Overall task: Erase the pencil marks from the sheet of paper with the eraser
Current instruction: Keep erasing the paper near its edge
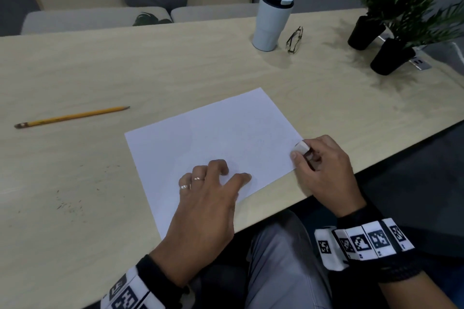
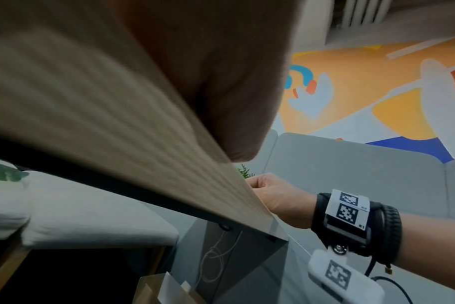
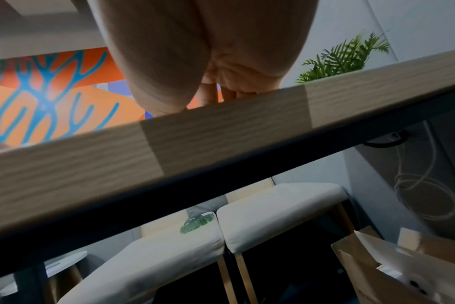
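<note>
Wooden table: left hand splayed on paper, right hand pinching eraser.

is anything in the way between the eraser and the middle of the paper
Nothing visible. The right hand pinches the eraser at the right edge of the sheet of paper; the left hand rests on its near part, beside that path, not across it.

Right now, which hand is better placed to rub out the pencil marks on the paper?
The right hand: it already pinches the white eraser at the sheet of paper's right edge. The left hand rests on the sheet, steadying it.
</note>
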A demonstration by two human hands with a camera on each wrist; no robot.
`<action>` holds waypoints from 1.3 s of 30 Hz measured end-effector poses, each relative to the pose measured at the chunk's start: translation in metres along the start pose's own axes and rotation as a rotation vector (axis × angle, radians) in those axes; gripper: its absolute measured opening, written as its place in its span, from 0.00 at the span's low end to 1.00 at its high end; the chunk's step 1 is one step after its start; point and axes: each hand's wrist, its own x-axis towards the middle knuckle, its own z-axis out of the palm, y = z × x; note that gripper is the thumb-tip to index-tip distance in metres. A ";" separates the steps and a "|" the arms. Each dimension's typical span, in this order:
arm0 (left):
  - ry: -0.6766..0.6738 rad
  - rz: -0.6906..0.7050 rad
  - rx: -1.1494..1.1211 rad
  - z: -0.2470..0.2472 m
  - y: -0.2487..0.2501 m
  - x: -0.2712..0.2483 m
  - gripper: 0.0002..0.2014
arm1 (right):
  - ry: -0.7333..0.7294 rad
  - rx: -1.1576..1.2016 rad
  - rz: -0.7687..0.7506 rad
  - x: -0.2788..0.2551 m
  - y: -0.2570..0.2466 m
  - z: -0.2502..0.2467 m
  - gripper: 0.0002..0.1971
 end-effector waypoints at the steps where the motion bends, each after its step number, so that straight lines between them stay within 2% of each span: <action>1: 0.004 0.016 0.032 0.000 0.001 -0.002 0.22 | -0.013 0.006 0.006 0.001 -0.001 -0.002 0.03; 2: -0.011 0.038 0.056 -0.001 0.002 -0.004 0.20 | -0.027 0.004 0.004 0.002 -0.002 -0.003 0.03; 5: -0.105 0.062 0.128 -0.002 0.003 -0.003 0.34 | -0.050 0.006 -0.058 -0.003 -0.017 -0.002 0.03; 8: -0.102 0.081 0.135 0.000 0.004 -0.001 0.39 | -0.062 0.012 -0.107 -0.015 -0.033 0.008 0.07; 14: -0.103 0.085 0.147 -0.001 0.003 -0.001 0.40 | -0.028 0.019 -0.038 0.001 -0.013 -0.004 0.05; 16: -0.113 0.087 0.150 -0.002 0.003 -0.001 0.40 | -0.081 0.076 -0.036 -0.003 -0.023 -0.006 0.05; 19: -0.131 0.085 0.149 -0.002 0.003 0.000 0.40 | -0.151 0.069 -0.115 -0.018 -0.036 -0.002 0.04; 24: -0.120 0.093 0.151 -0.002 0.004 0.000 0.40 | -0.051 -0.028 -0.067 -0.002 -0.020 -0.007 0.08; 28: -0.106 0.083 0.131 -0.002 0.003 0.000 0.40 | -0.164 -0.005 -0.138 -0.014 -0.033 -0.005 0.06; 32: -0.116 0.089 0.145 0.000 0.004 0.000 0.40 | -0.096 -0.035 -0.047 0.006 -0.019 -0.018 0.06; 36: -0.111 0.083 0.136 0.001 0.003 0.001 0.40 | -0.259 -0.070 -0.148 0.001 -0.043 -0.008 0.05; 39: -0.103 0.083 0.141 0.002 0.003 0.001 0.40 | -0.183 -0.092 -0.035 0.017 -0.025 -0.015 0.05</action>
